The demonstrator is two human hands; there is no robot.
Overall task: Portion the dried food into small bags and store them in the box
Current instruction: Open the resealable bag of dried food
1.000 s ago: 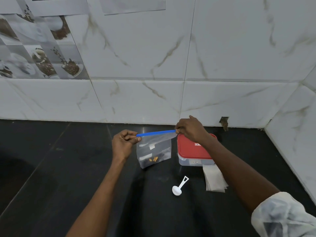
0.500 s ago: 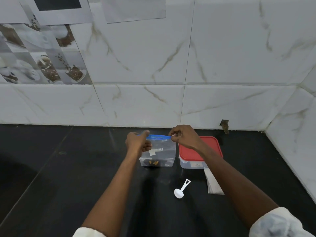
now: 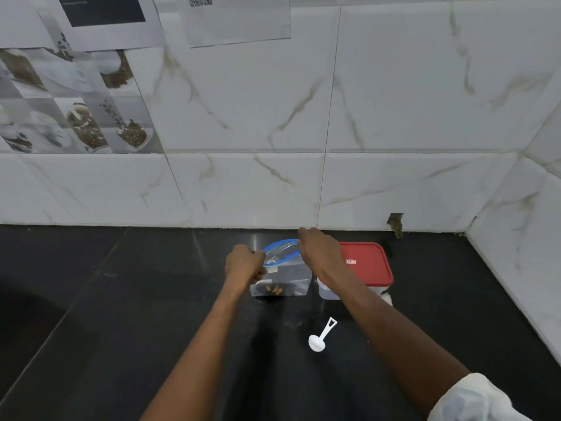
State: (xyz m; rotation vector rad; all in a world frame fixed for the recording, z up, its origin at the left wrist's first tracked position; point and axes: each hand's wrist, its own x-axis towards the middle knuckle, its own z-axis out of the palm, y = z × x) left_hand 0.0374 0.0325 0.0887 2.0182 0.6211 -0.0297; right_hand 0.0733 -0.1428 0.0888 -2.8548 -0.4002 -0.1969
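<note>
A clear zip bag (image 3: 283, 276) with a blue seal strip stands on the black counter, its mouth spread into an open oval. A few brown bits of dried food (image 3: 274, 289) lie at its bottom. My left hand (image 3: 245, 263) pinches the bag's left rim. My right hand (image 3: 318, 252) grips the right rim from above. Just right of the bag sits the clear box with a red lid (image 3: 367, 264), closed; my right forearm crosses its near-left corner.
A white plastic scoop (image 3: 321, 337) lies on the counter in front of the box. A stack of small bags (image 3: 387, 297) peeks out behind my right forearm. White tiled walls close the back and right side.
The bag's blue seal, pulled straight between both hands a second ago, now gapes open. Both hands moved closer together and the bag rests on the counter.
</note>
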